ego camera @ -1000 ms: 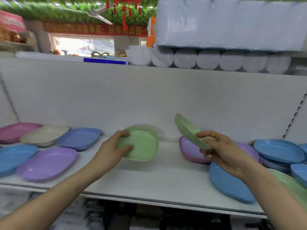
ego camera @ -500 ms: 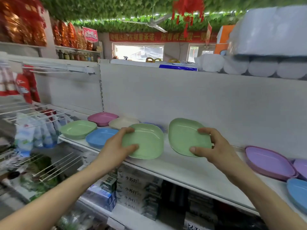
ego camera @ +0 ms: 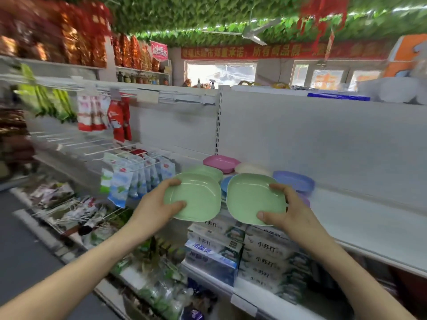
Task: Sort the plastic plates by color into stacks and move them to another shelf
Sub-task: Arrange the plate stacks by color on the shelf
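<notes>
The left hand [ego camera: 152, 210] grips one green plate [ego camera: 196, 202], the right hand [ego camera: 291, 215] a second green plate [ego camera: 251, 199], side by side before the shelf [ego camera: 369, 222]. Beyond lie a third green plate [ego camera: 208, 172], blue plate [ego camera: 224, 184], pink plate [ego camera: 220, 163], cream plate [ego camera: 250, 168], violet plate [ego camera: 294, 181].

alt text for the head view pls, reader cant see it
The left hand grips one green plate and the right hand a second green plate, side by side before a white shelf holding a pink plate, a cream plate and a violet plate.
</notes>
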`<state>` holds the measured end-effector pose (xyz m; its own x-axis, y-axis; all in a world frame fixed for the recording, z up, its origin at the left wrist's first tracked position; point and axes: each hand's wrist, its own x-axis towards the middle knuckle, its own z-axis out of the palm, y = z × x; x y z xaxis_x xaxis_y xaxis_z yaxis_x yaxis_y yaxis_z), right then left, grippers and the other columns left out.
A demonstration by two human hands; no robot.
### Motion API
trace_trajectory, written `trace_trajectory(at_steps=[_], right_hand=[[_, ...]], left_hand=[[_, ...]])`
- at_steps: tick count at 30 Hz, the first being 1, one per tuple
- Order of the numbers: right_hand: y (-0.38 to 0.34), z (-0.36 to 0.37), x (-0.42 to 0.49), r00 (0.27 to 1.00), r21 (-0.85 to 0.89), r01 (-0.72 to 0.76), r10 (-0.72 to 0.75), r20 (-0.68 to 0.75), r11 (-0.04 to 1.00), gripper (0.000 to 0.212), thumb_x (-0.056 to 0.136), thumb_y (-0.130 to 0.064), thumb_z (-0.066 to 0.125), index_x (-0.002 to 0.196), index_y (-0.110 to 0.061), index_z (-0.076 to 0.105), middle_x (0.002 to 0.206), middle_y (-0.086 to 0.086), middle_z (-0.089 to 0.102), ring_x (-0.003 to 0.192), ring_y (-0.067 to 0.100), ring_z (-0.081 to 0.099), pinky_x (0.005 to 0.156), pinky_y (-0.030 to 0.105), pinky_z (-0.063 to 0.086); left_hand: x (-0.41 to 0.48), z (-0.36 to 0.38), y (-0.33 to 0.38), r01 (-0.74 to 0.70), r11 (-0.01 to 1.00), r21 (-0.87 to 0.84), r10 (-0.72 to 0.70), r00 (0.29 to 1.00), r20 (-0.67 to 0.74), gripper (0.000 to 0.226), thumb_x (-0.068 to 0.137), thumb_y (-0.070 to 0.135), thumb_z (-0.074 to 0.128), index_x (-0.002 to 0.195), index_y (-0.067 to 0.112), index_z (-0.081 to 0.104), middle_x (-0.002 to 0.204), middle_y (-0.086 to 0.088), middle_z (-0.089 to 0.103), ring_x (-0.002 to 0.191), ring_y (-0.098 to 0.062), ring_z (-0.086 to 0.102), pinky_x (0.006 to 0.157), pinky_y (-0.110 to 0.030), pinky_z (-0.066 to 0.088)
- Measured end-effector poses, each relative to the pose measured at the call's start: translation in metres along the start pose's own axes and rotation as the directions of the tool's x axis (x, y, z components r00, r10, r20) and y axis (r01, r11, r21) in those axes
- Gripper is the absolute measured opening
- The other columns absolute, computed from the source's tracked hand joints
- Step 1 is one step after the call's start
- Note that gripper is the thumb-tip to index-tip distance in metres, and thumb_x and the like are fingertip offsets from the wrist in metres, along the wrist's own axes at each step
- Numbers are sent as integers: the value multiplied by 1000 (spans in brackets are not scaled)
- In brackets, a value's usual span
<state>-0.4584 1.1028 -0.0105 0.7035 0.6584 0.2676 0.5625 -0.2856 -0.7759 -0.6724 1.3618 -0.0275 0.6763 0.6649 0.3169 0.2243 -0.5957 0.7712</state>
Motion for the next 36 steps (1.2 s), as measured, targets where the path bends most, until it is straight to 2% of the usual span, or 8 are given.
trace_trajectory(at_steps=[5,10,14,20,23,29,33,36], right_hand=[[-22,39,5,1000,-101,-3,2,-11,995,76,77,-36,86,141,-38,43,128,-14,48,119,13,48,93,30,37],[-34,58,28,999,-184,31,-34,-14,982,77,78,-42,82,143,-40,41,129,-17,51,118,13,52,97,36,44],[-39,73,58,997,-180,78,-80,-6,981,76,78,-44,80,143,-40,40,129,-21,47,113,19,60,96,40,50],[-34,84,93,994,-177,86,-96,-52,980,73,81,-43,78,144,-40,41,130,-24,47,119,6,47,93,31,40],[-27,86,106,996,-165,50,-61,-65,985,70,80,-43,78,140,-43,42,134,-23,50,122,9,49,94,33,42],[-33,103,130,992,-224,-11,-17,-126,975,70,81,-45,78,142,-38,44,135,-20,53,117,10,53,91,33,44],[-45,119,147,986,-278,-105,64,-152,955,69,84,-46,76,145,-36,45,129,-16,53,109,8,50,87,29,40],[-55,128,160,982,-301,-148,105,-155,942,70,84,-45,75,146,-32,46,138,-9,57,114,15,54,91,33,45]], left_hand=[[6,-22,-34,-3,999,-41,3,1000,7,48,91,30,74,134,38,53,128,18,58,112,-4,60,92,-31,54],[25,-27,-62,17,999,-44,-17,1000,-3,48,92,33,73,135,40,53,130,18,56,112,-4,58,86,-26,50],[49,-35,-76,32,998,-46,-34,999,-40,47,91,33,74,133,41,54,129,19,57,115,-10,58,93,-35,51],[99,-45,-80,7,999,-44,-10,998,-68,45,92,32,73,133,39,55,137,14,55,123,-14,54,104,-41,47],[119,-37,-85,-24,997,-68,21,999,-43,48,89,29,76,132,37,56,137,14,56,125,-14,54,107,-43,46],[163,-33,-106,-33,996,-81,33,999,-3,46,91,27,73,133,36,56,136,9,56,124,-16,53,96,-34,43],[197,-44,-112,-34,992,-118,34,999,3,43,93,26,71,134,31,58,135,5,58,124,-20,54,104,-42,45],[217,-51,-113,-53,990,-134,56,998,14,42,94,26,71,134,29,59,132,3,59,121,-21,55,103,-43,46]])
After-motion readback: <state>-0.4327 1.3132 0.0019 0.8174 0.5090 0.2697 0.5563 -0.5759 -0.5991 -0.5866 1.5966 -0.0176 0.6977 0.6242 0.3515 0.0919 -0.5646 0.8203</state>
